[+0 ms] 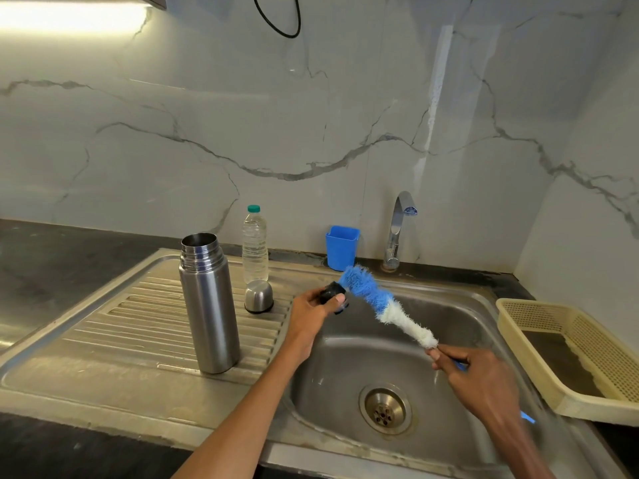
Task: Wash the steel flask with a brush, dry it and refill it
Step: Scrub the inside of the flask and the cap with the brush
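One flask [209, 305] open, upright | bottle [255, 245] capped, water inside

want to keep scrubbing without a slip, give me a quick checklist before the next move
1. Left hand grip on the black stopper: ok.
2. Right hand grip on the brush handle: ok.
3. Bristles meeting the stopper: ok.
4. Work held over the sink basin: ok.
5. Steel flask upright and open on the drainboard: ok.
6. Water running from the tap: not ok, no stream visible.
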